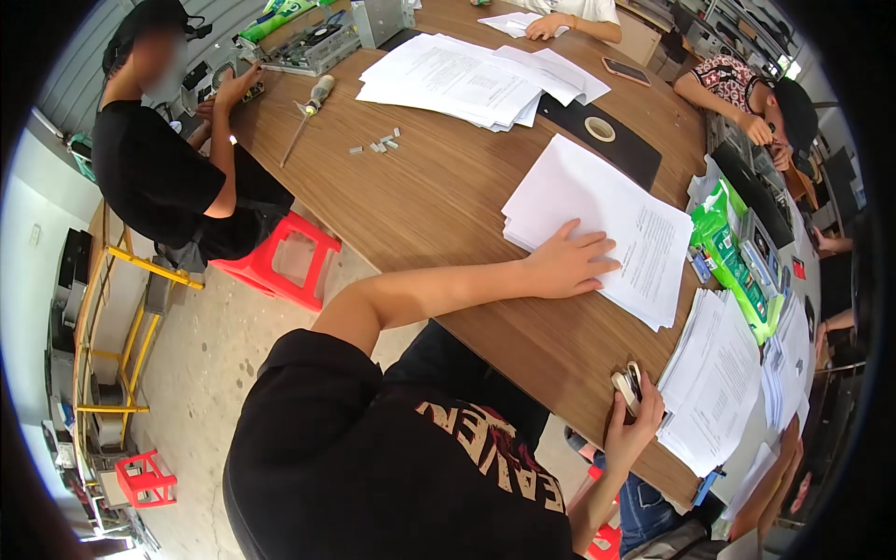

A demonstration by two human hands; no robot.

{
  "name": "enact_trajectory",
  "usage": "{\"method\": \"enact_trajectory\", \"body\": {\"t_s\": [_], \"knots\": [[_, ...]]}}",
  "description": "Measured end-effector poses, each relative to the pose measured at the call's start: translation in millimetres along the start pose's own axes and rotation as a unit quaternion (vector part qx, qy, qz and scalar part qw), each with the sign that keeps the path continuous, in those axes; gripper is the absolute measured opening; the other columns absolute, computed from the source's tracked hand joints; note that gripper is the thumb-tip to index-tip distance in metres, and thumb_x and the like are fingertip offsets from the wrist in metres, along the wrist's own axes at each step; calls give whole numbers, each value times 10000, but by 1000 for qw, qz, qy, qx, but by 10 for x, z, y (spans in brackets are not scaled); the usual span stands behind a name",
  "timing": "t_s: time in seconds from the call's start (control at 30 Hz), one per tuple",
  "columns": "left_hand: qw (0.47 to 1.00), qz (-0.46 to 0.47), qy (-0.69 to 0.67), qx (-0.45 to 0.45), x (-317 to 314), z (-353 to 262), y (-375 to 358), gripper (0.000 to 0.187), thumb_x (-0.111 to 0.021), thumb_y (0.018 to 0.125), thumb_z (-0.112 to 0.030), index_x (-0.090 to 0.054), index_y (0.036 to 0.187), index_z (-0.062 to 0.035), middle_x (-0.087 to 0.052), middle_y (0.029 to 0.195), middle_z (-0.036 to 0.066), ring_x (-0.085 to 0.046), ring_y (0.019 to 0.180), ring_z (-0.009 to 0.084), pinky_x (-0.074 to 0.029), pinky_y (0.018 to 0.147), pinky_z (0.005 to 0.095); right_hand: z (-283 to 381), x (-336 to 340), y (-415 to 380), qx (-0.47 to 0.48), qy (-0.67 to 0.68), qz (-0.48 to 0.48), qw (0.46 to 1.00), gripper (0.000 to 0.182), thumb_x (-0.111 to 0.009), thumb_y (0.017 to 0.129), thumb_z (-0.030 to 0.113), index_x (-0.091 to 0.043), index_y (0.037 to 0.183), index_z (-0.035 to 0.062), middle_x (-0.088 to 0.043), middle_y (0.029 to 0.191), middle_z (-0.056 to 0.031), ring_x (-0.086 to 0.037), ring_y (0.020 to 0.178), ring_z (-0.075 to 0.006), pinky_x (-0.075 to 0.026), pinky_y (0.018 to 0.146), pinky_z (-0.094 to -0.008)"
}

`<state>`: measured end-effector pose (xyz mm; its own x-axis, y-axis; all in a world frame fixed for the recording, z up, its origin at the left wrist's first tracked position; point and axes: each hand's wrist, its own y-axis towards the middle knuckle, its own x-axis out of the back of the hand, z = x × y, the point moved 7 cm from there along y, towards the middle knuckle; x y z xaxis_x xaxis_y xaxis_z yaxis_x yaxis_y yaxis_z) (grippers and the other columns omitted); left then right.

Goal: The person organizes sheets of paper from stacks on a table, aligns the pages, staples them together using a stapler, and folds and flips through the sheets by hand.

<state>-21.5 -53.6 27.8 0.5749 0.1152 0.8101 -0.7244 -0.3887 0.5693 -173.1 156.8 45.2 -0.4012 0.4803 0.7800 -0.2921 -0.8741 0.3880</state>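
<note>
My left hand [571, 263] lies flat with fingers spread on a stack of printed sheets [635, 238], whose edges are fanned unevenly. At the table's near edge, my right hand [637, 416] is closed around a small pale-and-dark stapler [627, 390], partly covered by my fingers. Just right of that hand sits another stack of printed paper [714, 383]. Several short strips that look like staples [378, 146] are scattered farther off on the wooden table [420, 201].
A screwdriver [308, 119], more paper stacks [448, 79], a tape roll [599, 129], a phone [626, 72] and a green wipes pack [723, 238] lie on the table. Co-workers sit around it, one [159, 168] at left handling parts. A red stool [280, 257] stands there.
</note>
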Motion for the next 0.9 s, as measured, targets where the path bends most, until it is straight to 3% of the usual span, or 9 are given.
{"method": "enact_trajectory", "body": {"t_s": [0.2,0.43,0.57,0.67,0.8,0.9], "knots": [[1000,-14,-3,-17,-3,-17,-9,369,-598,858,-355,-562,1190,-199,-502,1267,78,-432,1237,229,-305,998,538,-9,-11,2,-9,3,6,1000,454,-684,784,103,-557,1214,26,-576,1155,-178,-514,1074,-354,-370,944,-428],[999,-22,35,-20,194,-159,51,381,-602,858,-354,-553,1206,-207,-471,1321,80,-422,1258,227,-302,1011,523,-41,-12,-19,3,-15,-1,1000,480,-686,785,128,-546,1234,34,-558,1165,-185,-504,1084,-361,-358,948,-441],[993,-10,-66,-92,233,-535,170,390,-626,840,-296,-549,1204,-178,-464,1322,86,-435,1240,243,-317,1011,497,18,26,12,28,-19,-19,999,515,-707,768,154,-547,1244,37,-553,1166,-174,-501,1086,-349,-365,940,-431],[968,7,-182,-171,56,-920,260,411,-656,801,-191,-551,1197,-157,-475,1304,98,-482,1174,275,-368,972,459,24,186,24,15,26,-99,995,439,-715,750,124,-599,1165,40,-574,1135,-154,-526,1050,-321,-383,922,-406],[942,34,-269,-197,-68,-1347,541,365,-653,797,-171,-583,1149,-108,-498,1246,124,-505,1120,295,-382,942,436,-191,567,-175,0,36,-215,976,354,-710,720,52,-645,1068,52,-594,1102,-133,-550,1006,-285,-406,895,-375],[928,89,-266,-244,-201,-1545,507,376,-662,783,-148,-589,1151,-113,-493,1259,126,-500,1120,309,-384,934,442,-541,1033,-266,-49,-44,-272,960,338,-673,737,16,-626,1070,42,-596,1104,-151,-553,1042,-325,-428,897,-390]]}}
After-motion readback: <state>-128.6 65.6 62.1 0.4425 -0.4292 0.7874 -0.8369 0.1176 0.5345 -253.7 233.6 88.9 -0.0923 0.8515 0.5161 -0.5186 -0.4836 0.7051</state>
